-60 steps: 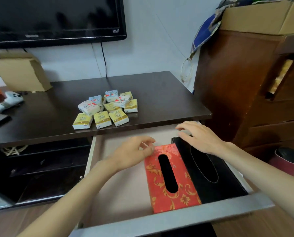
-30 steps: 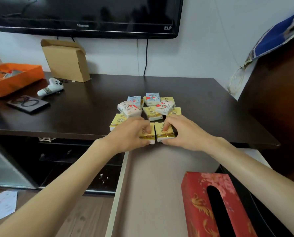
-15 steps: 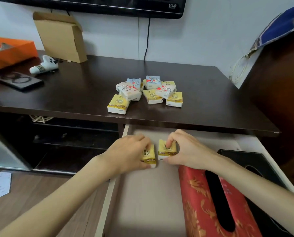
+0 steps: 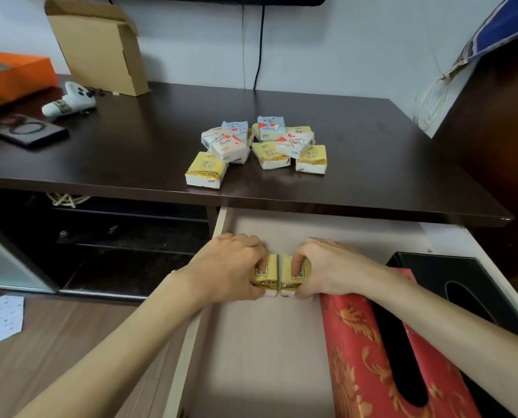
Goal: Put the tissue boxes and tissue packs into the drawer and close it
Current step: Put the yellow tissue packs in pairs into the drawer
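On dark tabletop [image 4: 131, 146]: loose tissue packs [image 4: 257, 146]. Below, open drawer [image 4: 251, 357]: red tissue box [image 4: 357, 357], black tissue box [image 4: 463, 276]; left hand [image 4: 230, 267] and right hand [image 4: 327, 267] each grip a yellow pack, seemingly resting on the drawer floor.

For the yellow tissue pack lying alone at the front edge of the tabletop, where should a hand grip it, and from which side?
Grip the yellow tissue pack across its two long sides, coming down from above and from the front. It lies flat with its broad face up, its front and left sides look free, and the pile of packs behind crowds its far end.
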A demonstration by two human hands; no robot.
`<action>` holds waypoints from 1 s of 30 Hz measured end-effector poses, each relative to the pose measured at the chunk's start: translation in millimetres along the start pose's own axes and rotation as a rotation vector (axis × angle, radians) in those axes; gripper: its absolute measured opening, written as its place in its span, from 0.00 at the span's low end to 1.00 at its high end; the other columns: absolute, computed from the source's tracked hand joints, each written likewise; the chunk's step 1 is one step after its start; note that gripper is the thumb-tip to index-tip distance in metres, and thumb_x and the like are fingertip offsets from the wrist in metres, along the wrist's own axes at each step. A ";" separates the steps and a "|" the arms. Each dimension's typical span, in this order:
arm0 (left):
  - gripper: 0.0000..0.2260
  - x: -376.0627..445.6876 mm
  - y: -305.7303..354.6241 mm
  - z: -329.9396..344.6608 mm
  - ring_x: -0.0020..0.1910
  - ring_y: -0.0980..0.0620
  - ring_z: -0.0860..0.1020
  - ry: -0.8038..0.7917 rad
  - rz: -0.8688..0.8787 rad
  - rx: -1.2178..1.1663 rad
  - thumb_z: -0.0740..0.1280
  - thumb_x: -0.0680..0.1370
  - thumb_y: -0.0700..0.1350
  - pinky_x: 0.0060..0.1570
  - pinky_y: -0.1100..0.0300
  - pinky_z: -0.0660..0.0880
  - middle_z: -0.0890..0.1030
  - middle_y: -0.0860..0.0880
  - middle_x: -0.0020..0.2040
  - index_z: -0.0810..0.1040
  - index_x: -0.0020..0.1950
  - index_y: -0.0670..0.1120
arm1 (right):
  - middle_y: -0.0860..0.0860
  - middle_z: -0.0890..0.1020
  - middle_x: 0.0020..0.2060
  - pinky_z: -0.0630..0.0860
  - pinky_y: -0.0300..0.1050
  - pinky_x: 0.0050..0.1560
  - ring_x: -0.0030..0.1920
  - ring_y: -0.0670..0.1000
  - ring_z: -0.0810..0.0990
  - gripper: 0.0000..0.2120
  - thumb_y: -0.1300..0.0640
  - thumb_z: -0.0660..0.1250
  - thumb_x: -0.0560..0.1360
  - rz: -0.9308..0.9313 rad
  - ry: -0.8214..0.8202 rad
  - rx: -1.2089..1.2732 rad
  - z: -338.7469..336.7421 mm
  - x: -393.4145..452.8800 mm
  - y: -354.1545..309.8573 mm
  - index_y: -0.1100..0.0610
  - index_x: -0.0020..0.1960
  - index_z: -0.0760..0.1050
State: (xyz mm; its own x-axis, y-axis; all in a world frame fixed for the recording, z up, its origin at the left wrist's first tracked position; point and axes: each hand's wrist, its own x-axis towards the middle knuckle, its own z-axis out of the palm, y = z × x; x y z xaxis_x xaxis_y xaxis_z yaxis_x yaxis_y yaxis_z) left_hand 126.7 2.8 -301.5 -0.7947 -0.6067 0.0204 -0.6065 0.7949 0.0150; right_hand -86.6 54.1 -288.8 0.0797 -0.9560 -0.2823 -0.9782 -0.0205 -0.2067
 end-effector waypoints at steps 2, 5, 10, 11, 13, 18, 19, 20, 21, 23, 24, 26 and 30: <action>0.20 0.5 0.7 0.0 0.52 0.52 0.77 0.012 0.007 -0.011 0.67 0.69 0.66 0.53 0.56 0.71 0.77 0.55 0.53 0.76 0.53 0.54 | 0.40 0.76 0.48 0.75 0.47 0.46 0.51 0.49 0.77 0.19 0.42 0.77 0.56 -0.002 -0.007 0.010 0.3 0.6 0.3 0.40 0.44 0.75; 0.20 1.3 1.0 -1.7 0.52 0.53 0.77 0.019 0.023 -0.020 0.68 0.70 0.66 0.51 0.56 0.71 0.77 0.56 0.53 0.75 0.53 0.54 | 0.40 0.75 0.48 0.76 0.48 0.47 0.51 0.49 0.76 0.19 0.42 0.77 0.57 -0.015 -0.012 0.006 1.0 1.5 0.3 0.39 0.45 0.75; 0.21 0.1 2.0 -0.7 0.50 0.53 0.76 0.039 0.042 -0.019 0.67 0.70 0.68 0.49 0.56 0.71 0.76 0.56 0.51 0.75 0.53 0.54 | 0.39 0.74 0.46 0.78 0.49 0.46 0.50 0.47 0.76 0.20 0.41 0.75 0.55 -0.031 -0.003 0.013 2.6 0.7 0.4 0.39 0.44 0.74; 0.21 -0.1 2.1 -1.2 0.50 0.53 0.76 0.040 0.042 -0.019 0.67 0.70 0.68 0.49 0.56 0.72 0.76 0.56 0.51 0.75 0.53 0.54 | 0.39 0.74 0.47 0.77 0.50 0.46 0.50 0.47 0.76 0.20 0.40 0.75 0.55 -0.033 -0.005 0.014 1.8 -0.1 0.1 0.39 0.44 0.74; 0.21 -0.8 2.3 -2.7 0.54 0.54 0.74 0.050 0.050 -0.019 0.67 0.70 0.68 0.51 0.56 0.72 0.76 0.56 0.54 0.75 0.53 0.54 | 0.40 0.74 0.48 0.77 0.50 0.47 0.52 0.47 0.75 0.20 0.38 0.74 0.55 -0.039 -0.009 0.010 -0.7 -2.0 -1.4 0.39 0.44 0.74; 0.20 -4.1 5.7 -1.9 0.66 0.54 0.67 0.092 0.070 -0.058 0.63 0.72 0.67 0.60 0.54 0.70 0.72 0.54 0.64 0.79 0.52 0.54 | 0.40 0.74 0.50 0.76 0.50 0.52 0.55 0.47 0.75 0.17 0.32 0.69 0.59 -0.080 0.047 0.060 1.7 -5.0 0.7 0.40 0.41 0.78; 0.20 -5.3 6.9 -4.4 0.66 0.55 0.67 0.113 0.056 -0.096 0.62 0.73 0.67 0.61 0.56 0.69 0.72 0.55 0.64 0.80 0.52 0.54 | 0.40 0.75 0.52 0.75 0.50 0.55 0.57 0.46 0.74 0.15 0.33 0.68 0.62 -0.085 0.079 0.091 0.8 -6.4 0.7 0.41 0.42 0.80; 0.19 -6.5 8.1 -7.9 0.65 0.56 0.67 0.140 0.044 -0.143 0.62 0.75 0.65 0.61 0.57 0.69 0.73 0.56 0.63 0.81 0.52 0.54 | 0.39 0.76 0.53 0.75 0.51 0.56 0.58 0.45 0.74 0.15 0.34 0.66 0.65 -0.089 0.121 0.139 -1.3 -8.3 0.6 0.43 0.43 0.81; 0.16 -8.1 8.7 -13.0 0.63 0.58 0.68 0.174 0.035 -0.191 0.62 0.76 0.63 0.60 0.58 0.69 0.74 0.57 0.62 0.81 0.52 0.53 | 0.39 0.78 0.53 0.75 0.51 0.57 0.57 0.43 0.75 0.16 0.35 0.64 0.67 -0.091 0.174 0.208 -4.4 -10.6 0.6 0.44 0.44 0.82; 0.10 -13.3 7.7 -27.3 0.57 0.58 0.72 0.281 0.032 -0.275 0.64 0.78 0.56 0.56 0.57 0.72 0.76 0.57 0.57 0.81 0.49 0.52 | 0.39 0.81 0.48 0.77 0.53 0.54 0.52 0.41 0.79 0.15 0.37 0.63 0.70 -0.112 0.300 0.362 -14.8 -15.5 -0.7 0.45 0.43 0.82; 0.07 -16.4 5.2 -35.7 0.55 0.57 0.74 0.351 0.033 -0.301 0.65 0.78 0.53 0.53 0.57 0.74 0.77 0.57 0.54 0.81 0.49 0.52 | 0.38 0.82 0.46 0.78 0.52 0.53 0.50 0.40 0.80 0.13 0.39 0.63 0.71 -0.133 0.366 0.409 -23.0 -16.9 -1.5 0.44 0.43 0.82; 0.05 -22.7 -5.3 -53.1 0.53 0.57 0.76 0.500 0.021 -0.315 0.65 0.78 0.50 0.50 0.60 0.74 0.78 0.57 0.52 0.80 0.50 0.52 | 0.36 0.83 0.45 0.79 0.49 0.50 0.48 0.40 0.81 0.10 0.43 0.63 0.73 -0.181 0.504 0.414 -43.3 -14.9 -1.7 0.43 0.43 0.82; 0.10 -23.2 -46.6 -78.2 0.57 0.58 0.75 0.661 -0.120 -0.214 0.66 0.78 0.49 0.51 0.62 0.74 0.77 0.58 0.57 0.78 0.58 0.52 | 0.36 0.80 0.48 0.76 0.48 0.48 0.50 0.42 0.78 0.07 0.48 0.66 0.75 -0.176 0.701 0.298 -83.3 14.7 7.4 0.43 0.52 0.80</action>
State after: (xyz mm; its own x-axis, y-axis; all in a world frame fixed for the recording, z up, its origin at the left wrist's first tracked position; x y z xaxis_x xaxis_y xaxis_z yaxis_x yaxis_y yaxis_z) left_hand 175.3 -20.2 -224.5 -0.4997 -0.6168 0.6082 -0.6168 0.7463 0.2501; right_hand -108.6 15.5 -216.4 -0.0080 -0.9098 0.4150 -0.8616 -0.2044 -0.4646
